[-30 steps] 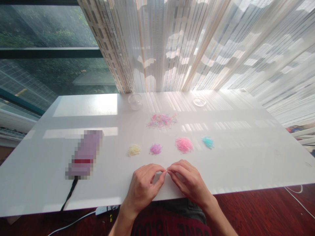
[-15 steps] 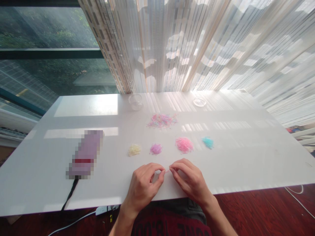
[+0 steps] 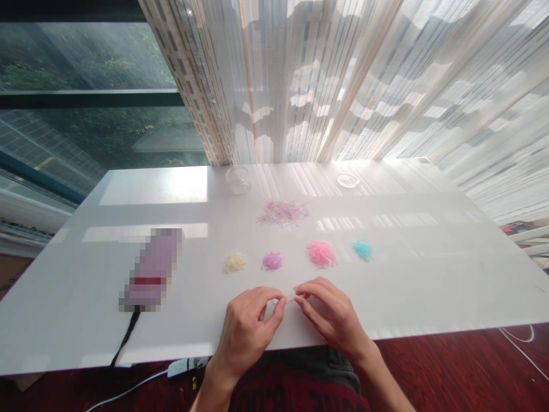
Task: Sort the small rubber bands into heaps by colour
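Observation:
My left hand is closed in a pinch on one end of a thin pink strand, perhaps a small elastic band. At the other end, the fingertips of my right hand pinch the same strand, so it spans the short gap between the hands. Just beyond them on the table lie small piles of similar thin pieces: a pale yellow pile, a purple pile, a pink pile and a turquoise pile. Farther back is a mixed-colour pile.
On the white table a clear round container stands at the back, with a clear lid-like disc to its right. A blurred-out purple object with a black strap lies left. Curtains hang behind the far edge.
My left hand has shifted very slightly left, and a little more of the pink strand shows between the hands. The view has tilted slightly; the piles are unchanged.

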{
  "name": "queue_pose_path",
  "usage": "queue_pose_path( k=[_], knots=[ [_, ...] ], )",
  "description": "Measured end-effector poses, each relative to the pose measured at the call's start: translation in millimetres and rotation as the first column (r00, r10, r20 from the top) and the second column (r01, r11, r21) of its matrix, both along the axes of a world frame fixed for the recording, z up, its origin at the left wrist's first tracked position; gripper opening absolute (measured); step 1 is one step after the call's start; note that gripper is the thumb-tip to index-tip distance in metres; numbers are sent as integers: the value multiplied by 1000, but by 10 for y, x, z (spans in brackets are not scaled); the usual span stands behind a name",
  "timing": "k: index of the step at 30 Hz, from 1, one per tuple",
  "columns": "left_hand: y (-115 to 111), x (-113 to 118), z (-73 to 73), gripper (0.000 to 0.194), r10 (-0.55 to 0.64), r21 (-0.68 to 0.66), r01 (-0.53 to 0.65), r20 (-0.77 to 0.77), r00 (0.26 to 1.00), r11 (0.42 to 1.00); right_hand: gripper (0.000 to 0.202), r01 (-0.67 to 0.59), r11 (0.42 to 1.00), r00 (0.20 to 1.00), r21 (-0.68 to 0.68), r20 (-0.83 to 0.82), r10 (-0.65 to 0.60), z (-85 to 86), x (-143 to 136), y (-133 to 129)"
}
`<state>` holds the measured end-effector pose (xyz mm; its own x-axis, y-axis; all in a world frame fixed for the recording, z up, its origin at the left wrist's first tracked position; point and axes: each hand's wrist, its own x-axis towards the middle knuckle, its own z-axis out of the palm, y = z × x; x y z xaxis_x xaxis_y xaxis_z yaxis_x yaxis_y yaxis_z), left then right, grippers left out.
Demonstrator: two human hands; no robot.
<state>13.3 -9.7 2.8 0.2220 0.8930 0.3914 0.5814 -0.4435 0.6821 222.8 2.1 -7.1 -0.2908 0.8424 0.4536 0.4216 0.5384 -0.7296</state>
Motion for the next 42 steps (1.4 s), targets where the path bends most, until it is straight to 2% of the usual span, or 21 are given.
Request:
queue_pose_path(
  k=[2, 4, 8, 12, 17, 23, 28, 32, 34, 35, 38, 40, 42],
  knots=[
    [32, -79, 52, 9, 76, 30, -76, -30, 997, 997, 16, -3, 1000, 1000, -7, -7, 3, -6, 5, -6],
    [89, -211, 94, 12, 226, 88, -219, -77, 971, 972, 18, -2, 1000, 1000, -13, -5, 2, -9, 8, -10],
    [208, -531, 127, 20, 527, 141, -509, -178, 831, 849, 13, 2, 1000, 1000, -14, -1, -2, 5, 0, -6],
    [267, -704, 123, 21, 594, 70, -603, -289, 751, 795, 13, 0, 1000, 1000, -29, 4, 0, 27, -12, 1],
    [296, -699, 129, 18, 605, -26, -651, -345, 718, 758, 14, -5, 999, 1000, -48, -6, 5, 16, -6, -6],
    [292, -718, 122, 20, 583, -77, -639, -336, 739, 765, 14, -1, 999, 1000, -53, -8, 1, 9, -6, -6],
    [277, -750, 131, 22, 564, -64, -613, -327, 758, 787, 14, 3, 998, 1000, -55, -7, -3, 18, -11, -2],
    [206, -692, 161, 23, 587, 68, -593, -273, 762, 802, 15, -2, 999, 1000, -46, -13, 1, 23, -14, 5],
    [134, -599, 163, 21, 571, 140, -553, -199, 797, 821, 16, -20, 999, 1000, -31, -1, 20, 26, -17, 8],
    [94, -537, 156, 18, 526, 140, -508, -177, 832, 850, 18, -31, 999, 999, -25, 16, 31, 28, -19, 9],
    [0, -333, 104, 17, 232, 64, -224, -169, 958, 972, 21, -50, 998, 993, -30, 108, 53, 34, -29, 6],
    [-17, -224, 55, 19, 79, 57, -67, -241, 967, 996, 20, -49, 998, 984, -42, 168, 56, 37, -39, 1],
    [-2, -161, 11, 22, 47, 114, -13, -299, 953, 993, 17, -43, 998, 978, -46, 203, 51, 35, -48, -4]
  ],
)
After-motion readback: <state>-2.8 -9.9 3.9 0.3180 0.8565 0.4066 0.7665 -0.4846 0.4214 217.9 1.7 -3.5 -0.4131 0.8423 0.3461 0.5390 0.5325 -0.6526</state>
